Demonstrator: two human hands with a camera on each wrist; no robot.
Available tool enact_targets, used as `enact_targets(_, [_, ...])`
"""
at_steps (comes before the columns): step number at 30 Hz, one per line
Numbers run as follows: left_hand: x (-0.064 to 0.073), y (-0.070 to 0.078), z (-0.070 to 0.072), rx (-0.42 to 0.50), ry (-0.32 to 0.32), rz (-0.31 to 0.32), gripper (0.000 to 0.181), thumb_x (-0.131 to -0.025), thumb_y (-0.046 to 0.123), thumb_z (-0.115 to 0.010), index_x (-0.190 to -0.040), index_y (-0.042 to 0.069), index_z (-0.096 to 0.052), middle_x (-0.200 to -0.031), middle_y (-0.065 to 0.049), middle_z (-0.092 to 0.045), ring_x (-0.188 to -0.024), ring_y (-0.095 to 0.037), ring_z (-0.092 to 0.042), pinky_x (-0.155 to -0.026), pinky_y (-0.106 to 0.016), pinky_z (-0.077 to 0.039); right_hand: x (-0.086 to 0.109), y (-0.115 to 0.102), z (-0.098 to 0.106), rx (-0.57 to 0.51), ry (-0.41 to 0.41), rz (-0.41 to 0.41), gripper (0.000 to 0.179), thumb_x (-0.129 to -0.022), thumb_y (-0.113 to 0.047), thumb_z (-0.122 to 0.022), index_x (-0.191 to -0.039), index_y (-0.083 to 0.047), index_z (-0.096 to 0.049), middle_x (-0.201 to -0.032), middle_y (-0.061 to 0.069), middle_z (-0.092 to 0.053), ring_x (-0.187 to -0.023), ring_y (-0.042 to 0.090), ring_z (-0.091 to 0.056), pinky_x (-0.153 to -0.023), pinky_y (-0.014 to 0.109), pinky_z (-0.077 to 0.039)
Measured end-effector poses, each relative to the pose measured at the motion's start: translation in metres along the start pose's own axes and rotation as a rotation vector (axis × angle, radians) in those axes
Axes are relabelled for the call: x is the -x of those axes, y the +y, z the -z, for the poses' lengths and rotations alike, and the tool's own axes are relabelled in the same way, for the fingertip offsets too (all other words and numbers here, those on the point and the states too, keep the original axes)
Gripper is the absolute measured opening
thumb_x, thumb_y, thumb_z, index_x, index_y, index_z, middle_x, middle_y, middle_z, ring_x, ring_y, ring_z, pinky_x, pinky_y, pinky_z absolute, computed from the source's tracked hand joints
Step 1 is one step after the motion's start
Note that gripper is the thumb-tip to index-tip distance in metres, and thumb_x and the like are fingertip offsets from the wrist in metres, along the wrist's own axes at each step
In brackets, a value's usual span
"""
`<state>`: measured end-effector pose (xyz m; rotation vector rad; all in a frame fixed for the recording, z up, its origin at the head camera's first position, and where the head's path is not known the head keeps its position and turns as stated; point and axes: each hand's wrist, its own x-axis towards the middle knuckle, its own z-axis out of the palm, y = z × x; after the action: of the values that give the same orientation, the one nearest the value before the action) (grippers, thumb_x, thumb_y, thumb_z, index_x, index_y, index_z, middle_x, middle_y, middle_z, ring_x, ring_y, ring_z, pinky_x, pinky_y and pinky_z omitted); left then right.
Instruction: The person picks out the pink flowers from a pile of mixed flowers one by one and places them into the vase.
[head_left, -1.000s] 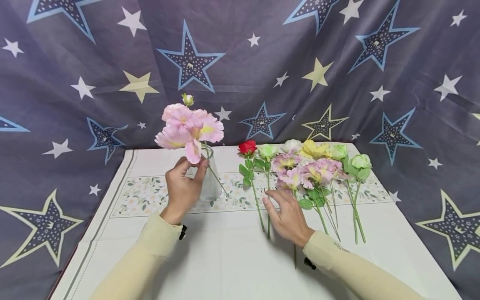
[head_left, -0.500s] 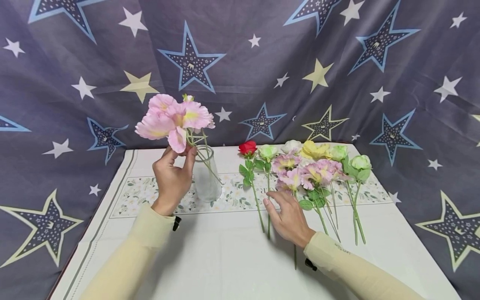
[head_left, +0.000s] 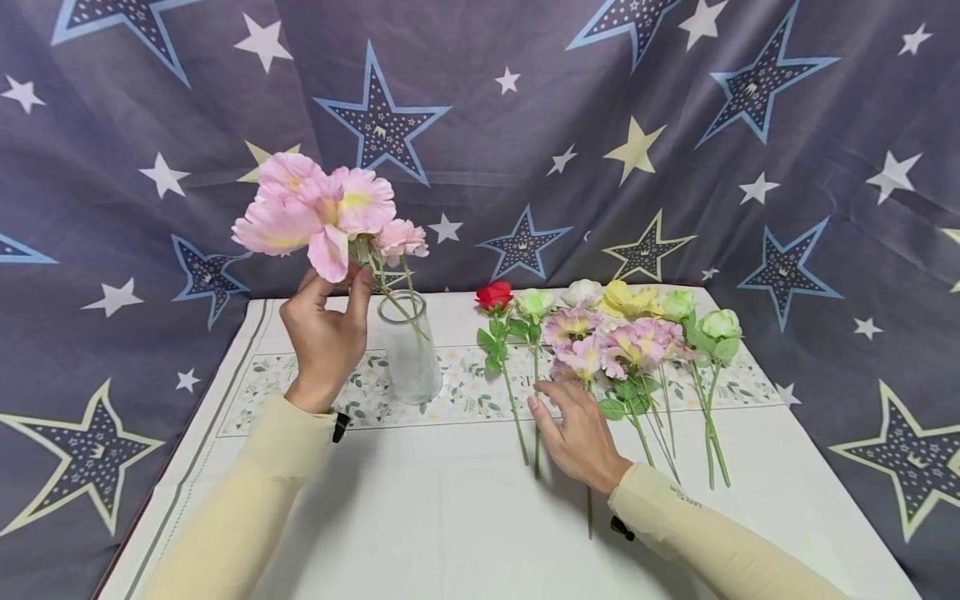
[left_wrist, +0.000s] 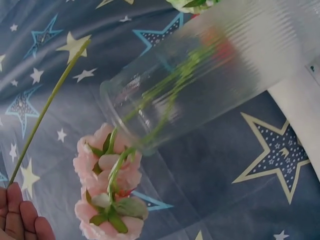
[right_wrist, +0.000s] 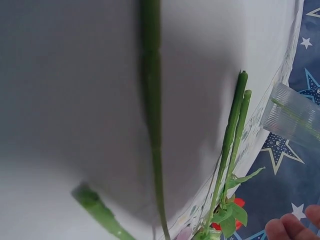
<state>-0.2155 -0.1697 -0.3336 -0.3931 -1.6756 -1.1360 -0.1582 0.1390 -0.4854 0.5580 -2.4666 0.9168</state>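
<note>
My left hand [head_left: 324,337] pinches the stem [left_wrist: 50,107] of a pink iris-like flower with yellow centres [head_left: 318,208]. It is raised left of a clear ribbed glass vase [head_left: 412,362]. In the left wrist view the stem's lower end stands free, outside the vase. Small pale-pink ruffled blooms [left_wrist: 107,192] lean over the vase's rim, their green stems inside the glass. My right hand [head_left: 581,433] rests low over the table, fingers relaxed, beside the stems of the flowers lying there. Its fingertips [right_wrist: 295,227] show at the right wrist view's corner, holding nothing.
Across the table's right half lie a red rose [head_left: 494,295], pale green roses [head_left: 536,304], a yellow flower [head_left: 628,298] and pink-yellow flowers [head_left: 637,343], stems toward me. A floral strip [head_left: 285,387] crosses the white tablecloth [head_left: 465,517]. A starry curtain [head_left: 480,142] hangs behind.
My left hand has moved left and upward with the iris-like flower, drawing its stem clear of the vase and uncovering the pale-pink blooms. The right hand has stayed in place.
</note>
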Motion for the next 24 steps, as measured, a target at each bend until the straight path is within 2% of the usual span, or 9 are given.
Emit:
enact_targets(7, [-0.013, -0.003, 0.003, -0.029, 0.045, -0.039, 0.008, -0.089, 0.0, -0.077, -0.084, -0.005, -0.074, -0.082, -0.018, -0.07, -0.079, -0.026, -0.065, -0.081, -0.021, -0.047, -0.001, 0.0, 0.001, 0.003, -0.004, -0.004, 0.035, -0.105, -0.032, -0.057, -0.127, -0.008, -0.069, -0.12, 0.011, -0.07, -0.113, 0.03, -0.065, -0.097, 0.052, -0.05])
enact_targets(12, [-0.017, -0.005, 0.003, -0.029, 0.073, -0.052, 0.007, -0.088, -0.001, -0.077, -0.085, -0.006, -0.074, -0.082, -0.019, -0.07, -0.078, -0.028, -0.065, -0.08, -0.021, -0.046, -0.001, 0.001, 0.0, 0.006, -0.005, -0.009, 0.035, -0.104, -0.033, -0.057, -0.127, -0.008, -0.069, -0.122, 0.012, -0.07, -0.114, 0.031, -0.064, -0.097, 0.052, -0.05])
enact_targets(19, [-0.015, -0.012, 0.001, -0.014, 0.082, -0.054, 0.007, -0.087, -0.003, -0.077, -0.084, -0.007, -0.072, -0.081, -0.02, -0.069, -0.079, -0.026, -0.063, -0.081, -0.022, -0.045, -0.001, 0.0, 0.0, 0.003, -0.008, -0.014, 0.036, -0.105, -0.033, -0.057, -0.127, -0.009, -0.069, -0.123, 0.011, -0.07, -0.115, 0.031, -0.064, -0.098, 0.053, -0.049])
enact_targets(24, [-0.006, -0.019, -0.001, -0.045, 0.038, -0.055, 0.005, -0.088, -0.002, -0.077, -0.086, -0.005, -0.074, -0.085, -0.019, -0.071, -0.08, -0.03, -0.066, -0.078, -0.021, -0.044, -0.001, 0.0, 0.0, 0.005, -0.005, -0.009, 0.035, -0.105, -0.033, -0.057, -0.127, -0.008, -0.069, -0.122, 0.011, -0.07, -0.113, 0.031, -0.065, -0.097, 0.053, -0.05])
